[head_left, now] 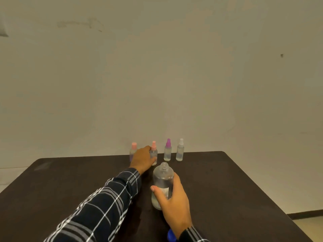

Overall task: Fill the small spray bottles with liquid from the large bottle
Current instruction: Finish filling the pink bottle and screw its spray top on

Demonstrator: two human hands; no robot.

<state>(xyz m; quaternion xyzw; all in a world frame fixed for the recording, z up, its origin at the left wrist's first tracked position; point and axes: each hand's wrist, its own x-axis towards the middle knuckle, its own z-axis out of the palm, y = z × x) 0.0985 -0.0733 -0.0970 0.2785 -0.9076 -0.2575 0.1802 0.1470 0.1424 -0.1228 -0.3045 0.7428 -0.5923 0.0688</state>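
1. Both hands are at work: the right hand (173, 203) wraps its thumb and fingers round the large bottle (163, 179), while the left hand (142, 158), reaching just past that bottle, curls its fingers round the second spray bottle (154, 151).
2. The dark table (236, 180) carries the large bottle near its middle.
3. A plaid sleeve (104, 203) lies to the left of the large bottle, running from the near edge up to the left wrist.
4. The large bottle stands upright, clear, its threaded neck uncapped, with a small white label under the right thumb.
5. Four small spray bottles stand in a row behind the large bottle, near the table's far edge: the pink-capped bottle (133, 150) far left and partly hidden by the left hand, the held one with a pink sprayer, the purple-topped bottle (168, 151), and the white-topped bottle (180, 151) on the right.
6. A blue thing (171, 236) shows nearer than the large bottle, half hidden under the right wrist; I cannot tell what it is.
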